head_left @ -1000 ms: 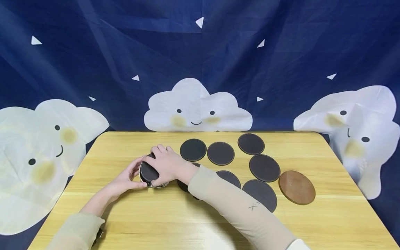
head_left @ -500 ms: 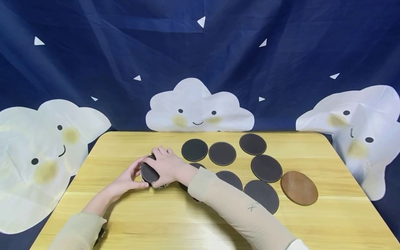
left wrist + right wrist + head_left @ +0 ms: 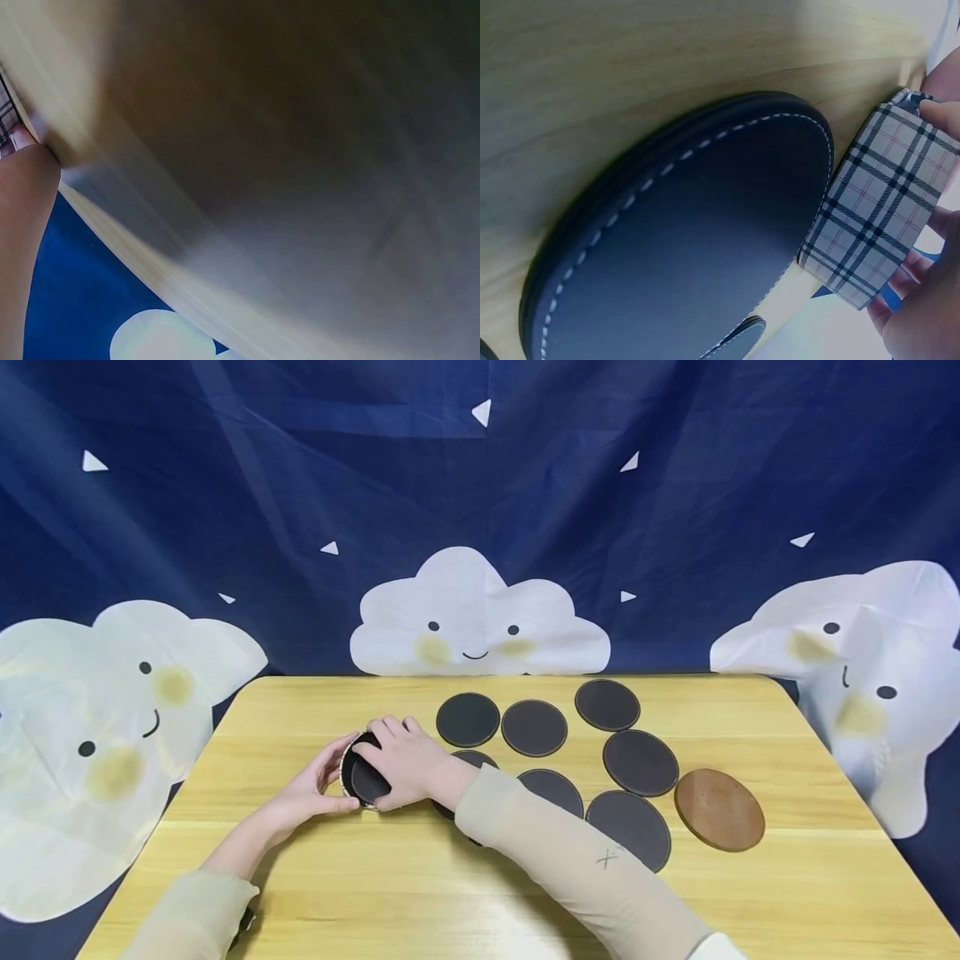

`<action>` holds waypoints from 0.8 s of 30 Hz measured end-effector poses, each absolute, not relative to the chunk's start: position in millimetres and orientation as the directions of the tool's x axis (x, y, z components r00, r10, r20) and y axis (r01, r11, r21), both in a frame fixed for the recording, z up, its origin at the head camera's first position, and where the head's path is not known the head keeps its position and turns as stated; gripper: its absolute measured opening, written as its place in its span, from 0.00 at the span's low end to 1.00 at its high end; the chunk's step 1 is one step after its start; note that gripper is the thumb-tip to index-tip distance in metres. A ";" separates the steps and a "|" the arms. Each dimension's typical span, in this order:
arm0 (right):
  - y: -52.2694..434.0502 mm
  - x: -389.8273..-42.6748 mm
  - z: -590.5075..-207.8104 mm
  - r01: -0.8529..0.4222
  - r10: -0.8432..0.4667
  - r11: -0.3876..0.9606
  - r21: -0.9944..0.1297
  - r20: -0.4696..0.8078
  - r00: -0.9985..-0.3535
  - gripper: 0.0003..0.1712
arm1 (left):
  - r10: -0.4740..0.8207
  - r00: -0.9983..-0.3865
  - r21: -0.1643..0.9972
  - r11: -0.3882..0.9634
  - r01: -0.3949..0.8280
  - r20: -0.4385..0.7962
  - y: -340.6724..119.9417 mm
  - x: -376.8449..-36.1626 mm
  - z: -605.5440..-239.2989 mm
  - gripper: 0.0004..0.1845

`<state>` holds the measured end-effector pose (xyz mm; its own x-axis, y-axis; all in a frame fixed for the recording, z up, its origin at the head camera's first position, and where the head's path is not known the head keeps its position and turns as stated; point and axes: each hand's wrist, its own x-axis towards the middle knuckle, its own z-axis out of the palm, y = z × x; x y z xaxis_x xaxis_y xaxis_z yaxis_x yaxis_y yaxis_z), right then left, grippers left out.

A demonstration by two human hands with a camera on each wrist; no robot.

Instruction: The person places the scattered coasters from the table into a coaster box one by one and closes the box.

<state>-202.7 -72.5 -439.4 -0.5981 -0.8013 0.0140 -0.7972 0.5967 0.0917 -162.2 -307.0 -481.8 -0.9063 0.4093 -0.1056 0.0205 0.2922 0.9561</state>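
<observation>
Right hand (image 3: 405, 760) pinches a dark coaster (image 3: 367, 779) tilted in the plaid holder (image 3: 349, 774) between both palms, left hand (image 3: 311, 789) curled round the holder; the coaster could snag the rim, tipping the holder.

Holder (image 3: 358, 772) left on the table (image 3: 315, 893) between both hands — coasters (image 3: 534, 727) spread to its right

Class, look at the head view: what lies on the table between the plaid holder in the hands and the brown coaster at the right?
Dark round coasters lie between the plaid holder and the brown coaster, shown in the head view.
</observation>
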 end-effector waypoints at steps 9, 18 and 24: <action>-68.8 -204.1 -439.4 -0.805 -0.806 0.591 0.053 0.005 -0.592 0.53 | 0.412 -0.904 0.957 0.290 0.015 -0.110 -308.2 -162.0 -482.2 0.56; -62.9 -207.5 -431.9 -0.805 -0.806 0.591 0.049 -0.014 -0.592 0.53 | 0.414 -0.904 0.958 0.287 0.017 -0.108 -307.4 -161.5 -480.5 0.56; -56.6 -213.9 -428.3 -0.801 -0.801 0.598 0.038 -0.007 -0.598 0.51 | 0.412 -0.905 0.959 0.283 0.015 -0.108 -307.4 -162.4 -481.6 0.56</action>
<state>-213.9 -56.6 -428.3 -0.5983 -0.8013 -0.0071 -0.8009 0.5977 0.0376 -162.4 -307.4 -481.6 -0.9049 0.4117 -0.1077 0.0147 0.2832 0.9590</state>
